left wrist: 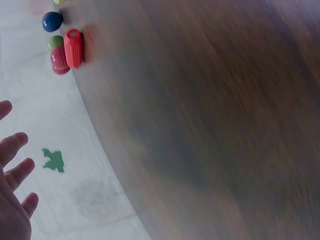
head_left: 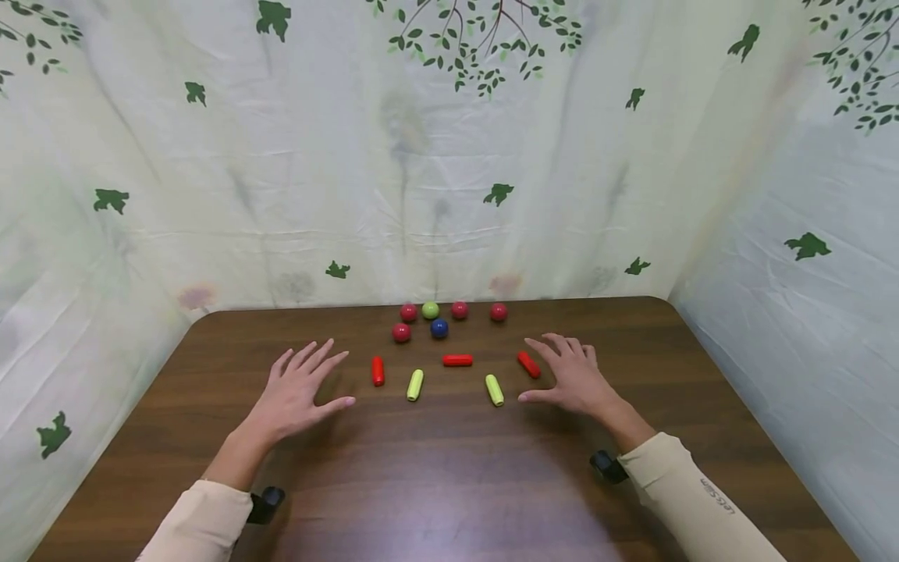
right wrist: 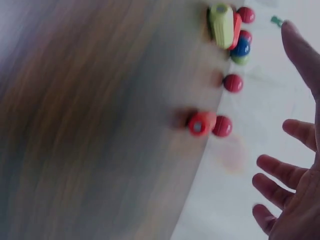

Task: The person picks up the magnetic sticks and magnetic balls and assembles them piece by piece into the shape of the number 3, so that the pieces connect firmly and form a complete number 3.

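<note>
My left hand (head_left: pixel 298 394) hovers over the table's left half, fingers spread, holding nothing. A red cylinder (head_left: pixel 378 371) is the piece nearest to it. On the other side my right hand (head_left: pixel 572 376) is held spread above the wood, its fingers close to a tilted red cylinder (head_left: pixel 528 364). Between the hands lie another red cylinder (head_left: pixel 457 360) and two yellow-green cylinders, one left (head_left: pixel 415 385) and one right (head_left: pixel 495 389). Behind them sit a blue ball (head_left: pixel 438 328), a green ball (head_left: pixel 431 310) and several red balls (head_left: pixel 401 332).
The brown wooden table (head_left: pixel 435 484) ends at a back edge close behind the balls. A pale cloth (head_left: pixel 435 156) with printed leaves hangs behind and along both sides. Dark wrist bands (head_left: pixel 608 466) show below both hands.
</note>
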Motion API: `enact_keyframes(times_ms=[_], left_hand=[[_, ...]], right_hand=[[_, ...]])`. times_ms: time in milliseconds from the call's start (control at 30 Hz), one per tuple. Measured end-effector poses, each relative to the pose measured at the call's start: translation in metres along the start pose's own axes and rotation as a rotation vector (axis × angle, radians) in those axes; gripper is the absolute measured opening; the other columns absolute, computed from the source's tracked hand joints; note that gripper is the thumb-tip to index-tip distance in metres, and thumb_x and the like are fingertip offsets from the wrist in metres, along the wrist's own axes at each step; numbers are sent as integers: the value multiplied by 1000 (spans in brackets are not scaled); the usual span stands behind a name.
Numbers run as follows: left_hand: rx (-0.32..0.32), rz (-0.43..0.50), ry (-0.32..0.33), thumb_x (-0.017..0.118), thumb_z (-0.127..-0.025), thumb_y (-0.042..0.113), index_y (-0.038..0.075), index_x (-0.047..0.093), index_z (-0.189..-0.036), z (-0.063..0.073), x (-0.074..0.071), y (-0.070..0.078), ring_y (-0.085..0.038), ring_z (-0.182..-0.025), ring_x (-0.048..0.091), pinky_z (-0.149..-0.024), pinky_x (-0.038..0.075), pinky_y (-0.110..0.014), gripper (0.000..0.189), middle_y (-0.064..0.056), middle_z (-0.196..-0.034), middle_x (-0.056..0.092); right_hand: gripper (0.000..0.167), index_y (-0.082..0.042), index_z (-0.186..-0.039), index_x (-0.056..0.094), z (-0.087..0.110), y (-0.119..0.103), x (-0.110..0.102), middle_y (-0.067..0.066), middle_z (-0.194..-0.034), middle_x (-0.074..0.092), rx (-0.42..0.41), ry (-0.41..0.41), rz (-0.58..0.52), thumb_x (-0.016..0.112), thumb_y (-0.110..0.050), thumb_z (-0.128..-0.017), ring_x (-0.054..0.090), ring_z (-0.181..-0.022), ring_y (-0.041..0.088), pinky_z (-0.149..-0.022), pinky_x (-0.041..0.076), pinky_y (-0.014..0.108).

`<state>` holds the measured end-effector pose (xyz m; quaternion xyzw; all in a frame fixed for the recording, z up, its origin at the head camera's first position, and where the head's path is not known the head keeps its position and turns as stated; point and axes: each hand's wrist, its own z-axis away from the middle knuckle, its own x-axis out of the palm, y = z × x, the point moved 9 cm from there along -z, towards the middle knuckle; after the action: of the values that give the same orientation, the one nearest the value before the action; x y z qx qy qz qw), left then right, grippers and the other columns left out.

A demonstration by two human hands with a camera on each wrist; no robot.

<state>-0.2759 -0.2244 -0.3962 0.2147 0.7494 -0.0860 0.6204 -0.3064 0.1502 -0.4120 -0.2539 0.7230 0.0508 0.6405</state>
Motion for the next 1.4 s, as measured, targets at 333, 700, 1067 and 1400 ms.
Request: enact_keyframes(times_ms=[333,700,1067,1400], left_hand=[[49,53,-18,66,-81,57,13,45,-142,-10,8,22,-40,-133,34,-103,21,-62,78,-17,-150,37],[120,125,-42,68,-81,56,13,49,-140,-25,18,58,-37,-129,41,-102,27,-60,76,-15,-145,44],[197,194,-81,68,-83,53,14,52,-137,-42,37,101,-30,-125,45,-102,29,-56,69,-9,-135,52],[257,241,-87,72,-84,42,10,57,-130,-52,52,127,-29,-114,50,-95,35,-50,58,-8,-123,59]], right_hand=[[84,-12,-142,46,-17,-34,32,11,-128,53,-7,-131,-151,78,-50,-74,52,-117,28,-96,44,48],[65,-5,-131,55,-26,-50,51,3,-104,61,55,-186,-200,80,-32,-78,55,-90,16,-78,48,38],[27,-5,-101,64,-34,-53,61,0,-86,58,27,-164,-243,78,-10,-78,52,-79,15,-72,45,33],[17,-6,-87,67,-36,-52,64,-1,-78,60,-8,-143,-306,78,-3,-74,54,-73,12,-69,45,28]])
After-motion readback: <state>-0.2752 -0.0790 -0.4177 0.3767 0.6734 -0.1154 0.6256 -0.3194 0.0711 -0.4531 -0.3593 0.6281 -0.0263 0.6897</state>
